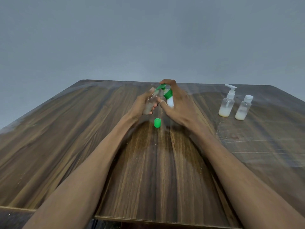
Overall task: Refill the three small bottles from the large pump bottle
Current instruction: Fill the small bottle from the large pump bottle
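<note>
Two small bottles, a pump-top one (226,103) and a flip-cap one (243,107), stand capped right of the green cap (157,123) on the counter (66,138), each part-filled. The third, clear bottle (151,103) sits gripped in the left hand (142,104), just beyond that cap. The right hand (178,103) wraps the one large pump bottle (169,98), nozzle at its mouth; filling seems unfinished.

Both bare forearms reach forward and converge above the table; the left hand (143,103) has its fingers curled in a grip, and the right hand (177,103) arches over with fingers bent downward
</note>
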